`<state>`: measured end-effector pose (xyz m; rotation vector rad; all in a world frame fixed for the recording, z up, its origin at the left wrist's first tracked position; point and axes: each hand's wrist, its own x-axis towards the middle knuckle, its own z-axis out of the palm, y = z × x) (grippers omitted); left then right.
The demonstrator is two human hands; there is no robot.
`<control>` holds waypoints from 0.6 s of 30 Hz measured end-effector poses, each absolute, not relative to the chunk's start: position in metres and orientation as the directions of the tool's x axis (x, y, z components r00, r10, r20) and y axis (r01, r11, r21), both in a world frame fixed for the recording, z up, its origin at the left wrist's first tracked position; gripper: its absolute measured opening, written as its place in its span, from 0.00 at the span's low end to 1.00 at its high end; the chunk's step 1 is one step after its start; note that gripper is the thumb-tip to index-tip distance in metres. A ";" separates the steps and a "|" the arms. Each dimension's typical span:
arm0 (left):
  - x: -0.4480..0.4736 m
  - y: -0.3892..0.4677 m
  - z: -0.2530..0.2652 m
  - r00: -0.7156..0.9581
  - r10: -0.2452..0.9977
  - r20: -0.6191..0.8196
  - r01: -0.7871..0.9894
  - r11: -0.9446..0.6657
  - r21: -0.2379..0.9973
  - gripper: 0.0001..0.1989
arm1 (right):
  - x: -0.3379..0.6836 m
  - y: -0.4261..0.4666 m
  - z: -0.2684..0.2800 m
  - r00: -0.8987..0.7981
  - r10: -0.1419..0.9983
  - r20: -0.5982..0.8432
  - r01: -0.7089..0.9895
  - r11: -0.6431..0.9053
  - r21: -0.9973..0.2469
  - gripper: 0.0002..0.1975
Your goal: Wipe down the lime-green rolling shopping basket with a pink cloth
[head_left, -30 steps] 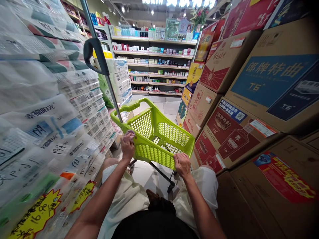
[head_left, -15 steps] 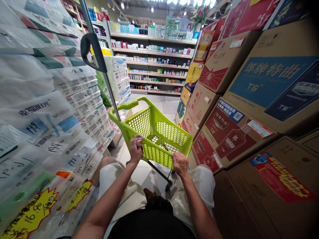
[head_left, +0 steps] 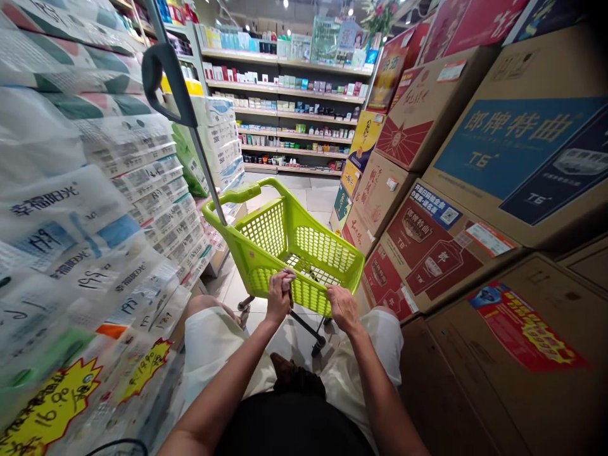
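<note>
Shopping cart (head_left: pixel 306 294) stands just in front of the person's parted knees, its light green basket within reach of both hands. The right hand (head_left: pixel 342 307) has its fingers curled over the near rim, close to the right corner, and holds on there. The left hand (head_left: pixel 278 299) is closed around a small bunched cloth (head_left: pixel 287 273), largely covered by the fingers; it is at the near side of the basket too, to the left of the right hand, with a stretch of green between them. How firmly the cloth meets the plastic I cannot tell. Both forearms reach forward over white shorts (head_left: pixel 213 354) and a black top (head_left: pixel 294 427).

Beyond the hands, the basket shows its holed walls and bottom. A grey pole (head_left: pixel 209 174) rises at its left end, leaning left, with a dark loop handle (head_left: pixel 189 111) higher up. Below are dark legs and wheels (head_left: pixel 318 347) on pale floor tiles (head_left: pixel 311 190).

Farther out, wrapped paper packs (head_left: pixel 147 136) are piled high on the left, with yellow price signs (head_left: pixel 57 405) low down. Printed cardboard boxes (head_left: pixel 522 152) are stacked on the right. Shelves (head_left: pixel 285 88) of small goods cross the back, with flowers (head_left: pixel 380 14) above them near the boxes
</note>
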<state>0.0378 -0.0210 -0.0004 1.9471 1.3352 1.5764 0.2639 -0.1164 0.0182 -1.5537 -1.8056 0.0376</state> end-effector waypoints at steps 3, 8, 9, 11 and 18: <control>0.039 -0.015 0.003 -0.184 0.800 0.572 0.520 -0.415 0.747 0.12 | 0.276 -0.120 0.019 0.031 0.868 0.495 0.856 0.232 -0.461 0.25; 0.068 -0.031 -0.004 -0.143 0.809 0.570 0.465 -0.454 0.761 0.15 | 0.284 -0.117 0.006 0.229 0.855 0.465 0.773 0.132 -0.621 0.30; 0.079 -0.040 -0.008 -0.069 0.810 0.582 0.441 -0.499 0.746 0.16 | 0.283 -0.116 0.002 0.245 0.854 0.460 0.743 0.139 -0.654 0.31; 0.097 -0.056 -0.015 0.062 0.793 0.607 0.389 -0.579 0.716 0.16 | 0.282 -0.114 -0.003 0.251 0.854 0.456 0.694 0.169 -0.700 0.33; 0.107 -0.058 -0.018 -0.146 0.801 0.580 0.425 -0.479 0.768 0.16 | 0.284 -0.117 -0.009 0.211 0.886 0.413 0.527 0.253 -0.811 0.37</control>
